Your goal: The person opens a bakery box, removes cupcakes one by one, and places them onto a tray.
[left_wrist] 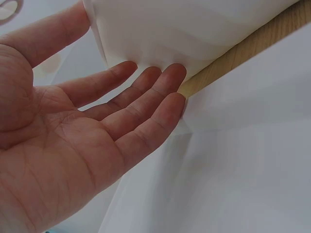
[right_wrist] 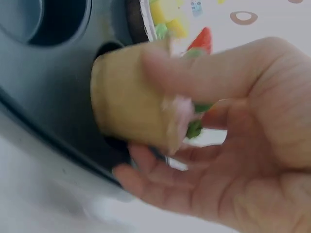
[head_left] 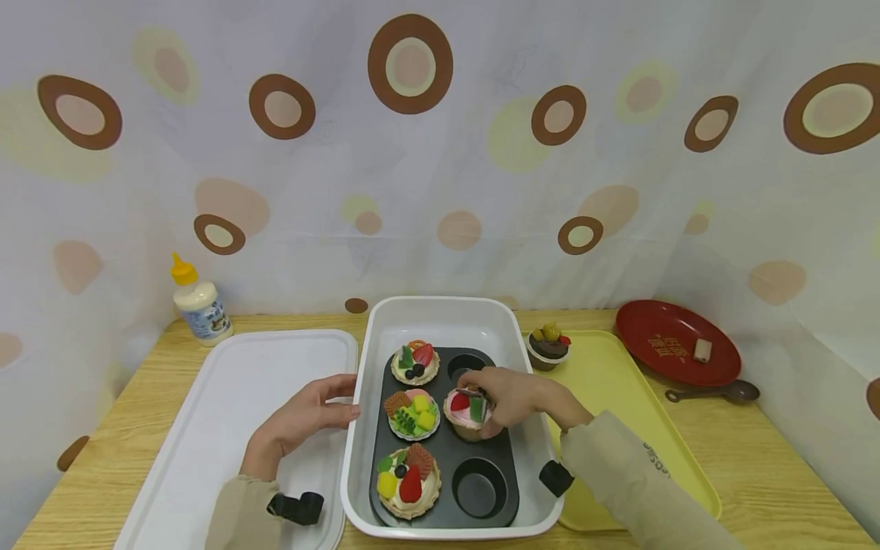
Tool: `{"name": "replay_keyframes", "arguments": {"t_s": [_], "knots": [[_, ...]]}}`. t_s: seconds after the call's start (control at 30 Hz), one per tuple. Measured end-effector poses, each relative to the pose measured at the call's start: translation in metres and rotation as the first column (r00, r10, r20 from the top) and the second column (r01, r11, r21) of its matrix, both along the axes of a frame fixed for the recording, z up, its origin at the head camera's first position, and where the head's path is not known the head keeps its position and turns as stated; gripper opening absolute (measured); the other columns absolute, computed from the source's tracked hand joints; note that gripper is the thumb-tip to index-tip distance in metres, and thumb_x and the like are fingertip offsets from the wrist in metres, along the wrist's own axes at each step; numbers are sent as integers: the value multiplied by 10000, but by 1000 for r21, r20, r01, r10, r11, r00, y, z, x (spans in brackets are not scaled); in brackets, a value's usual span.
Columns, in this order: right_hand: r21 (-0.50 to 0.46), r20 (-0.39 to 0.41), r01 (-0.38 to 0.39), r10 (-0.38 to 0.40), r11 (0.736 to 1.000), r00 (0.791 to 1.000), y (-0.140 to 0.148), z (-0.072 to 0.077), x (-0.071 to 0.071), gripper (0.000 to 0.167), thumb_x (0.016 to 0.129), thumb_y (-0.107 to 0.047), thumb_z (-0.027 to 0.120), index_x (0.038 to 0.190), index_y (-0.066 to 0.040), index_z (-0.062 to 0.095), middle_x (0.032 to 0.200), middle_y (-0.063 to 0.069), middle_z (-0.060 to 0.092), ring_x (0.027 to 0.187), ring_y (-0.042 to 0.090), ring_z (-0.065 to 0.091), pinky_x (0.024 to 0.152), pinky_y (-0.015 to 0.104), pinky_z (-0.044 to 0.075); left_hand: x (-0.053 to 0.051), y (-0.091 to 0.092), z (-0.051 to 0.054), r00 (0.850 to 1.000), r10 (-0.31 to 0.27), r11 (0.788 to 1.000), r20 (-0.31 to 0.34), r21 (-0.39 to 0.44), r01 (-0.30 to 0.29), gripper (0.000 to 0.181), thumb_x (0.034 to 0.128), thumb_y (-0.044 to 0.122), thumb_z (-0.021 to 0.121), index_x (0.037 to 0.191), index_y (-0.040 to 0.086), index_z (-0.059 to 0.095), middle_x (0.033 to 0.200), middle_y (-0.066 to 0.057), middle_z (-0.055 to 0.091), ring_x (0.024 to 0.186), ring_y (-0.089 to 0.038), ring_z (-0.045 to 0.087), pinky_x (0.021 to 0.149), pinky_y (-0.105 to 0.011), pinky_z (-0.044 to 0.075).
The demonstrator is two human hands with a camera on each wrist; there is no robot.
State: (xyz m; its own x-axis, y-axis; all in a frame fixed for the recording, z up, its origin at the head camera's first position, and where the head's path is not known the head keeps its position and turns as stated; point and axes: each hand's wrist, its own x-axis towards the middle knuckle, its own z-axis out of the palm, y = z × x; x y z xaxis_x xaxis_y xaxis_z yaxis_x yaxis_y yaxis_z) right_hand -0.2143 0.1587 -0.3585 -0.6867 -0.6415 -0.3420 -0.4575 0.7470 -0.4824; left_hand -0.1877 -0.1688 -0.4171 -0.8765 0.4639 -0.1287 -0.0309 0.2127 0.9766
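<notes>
My right hand [head_left: 516,391] pinches a toy cupcake [right_wrist: 129,92] with a tan cup and pink top between thumb and fingers. The cupcake is tilted at the middle-right hollow of a dark muffin pan [head_left: 445,477]; whether its base is inside cannot be told. Three fruit-topped tarts fill the pan's left row: one far [head_left: 415,363], one middle [head_left: 413,415], one near [head_left: 409,483]. The pan lies inside a white bin [head_left: 450,317]. With fingers extended, my left hand [head_left: 302,416] touches the bin's left wall; its palm shows in the left wrist view.
A white tray [head_left: 275,359] lies left, under my left forearm. To the right, a yellow tray [head_left: 619,382] carries a chocolate cupcake [head_left: 548,347]. Beyond are a red plate [head_left: 660,317] with a small pale block [head_left: 703,351] and a dark spoon [head_left: 741,391]. A yellow-capped bottle [head_left: 202,305] stands back left.
</notes>
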Motion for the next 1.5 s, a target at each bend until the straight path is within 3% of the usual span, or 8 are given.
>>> {"name": "replay_keyframes", "arguments": {"t_s": [0.3, 0.53, 0.67, 0.77, 1.07, 1.3, 1.5], "knots": [[-167, -31, 153, -160, 974, 987, 11, 10, -7, 663, 712, -402, 812, 1212, -37, 576, 1122, 62, 587, 960, 218, 531, 832, 384, 479, 1, -1, -1, 1000, -6, 1000, -6, 2, 6, 656, 902, 164, 645, 1418, -107, 344, 1380, -306, 432, 1159, -323, 547, 869, -378, 505], [-254, -3, 223, -231, 941, 973, 21, 20, -11, 701, 741, -446, 778, 1252, -12, 572, 1201, 126, 575, 948, 231, 556, 770, 347, 504, 0, -2, -3, 1000, -3, 1000, -9, 9, 3, 653, 903, 162, 646, 1415, -109, 345, 1382, -309, 429, 1171, -342, 534, 869, -385, 507], [-291, 16, 237, -243, 927, 970, 27, 24, -14, 621, 757, -434, 766, 1188, -22, 590, 1051, 92, 595, 850, 217, 552, 680, 326, 499, 0, -2, -4, 1000, -2, 1000, -9, 10, 2, 656, 902, 161, 647, 1415, -109, 343, 1387, -311, 422, 1181, -348, 525, 873, -388, 507], [-300, 20, 256, -262, 919, 965, 33, 26, -15, 557, 753, -416, 772, 1134, -50, 594, 948, 62, 577, 789, 207, 541, 642, 324, 491, 0, -2, -4, 1000, -3, 1000, -7, 11, 3, 653, 904, 160, 644, 1416, -109, 340, 1393, -311, 417, 1189, -352, 519, 877, -390, 505], [-288, -29, 305, -327, 908, 945, 58, 34, -21, 551, 758, -407, 774, 1127, -51, 574, 919, 71, 554, 756, 188, 522, 629, 321, 459, -1, -1, -3, 1000, -13, 1000, -3, 13, 13, 642, 910, 154, 634, 1415, -111, 340, 1390, -314, 417, 1177, -350, 531, 877, -393, 507], [-268, 78, 395, -388, 879, 918, 85, 42, -24, 657, 797, -403, 752, 1274, -23, 509, 1132, 139, 534, 886, 223, 565, 714, 337, 517, -1, -1, -3, 1000, -15, 1000, -3, 15, 15, 646, 911, 157, 636, 1419, -109, 338, 1393, -311, 417, 1179, -345, 532, 878, -391, 507], [-257, 70, 440, -438, 860, 896, 110, 47, -25, 675, 824, -399, 731, 1305, 1, 477, 1174, 163, 521, 980, 259, 546, 774, 398, 521, -1, 0, -2, 1000, -17, 1000, -7, 16, 17, 651, 910, 159, 637, 1421, -110, 335, 1393, -311, 417, 1178, -344, 533, 877, -390, 508]]}}
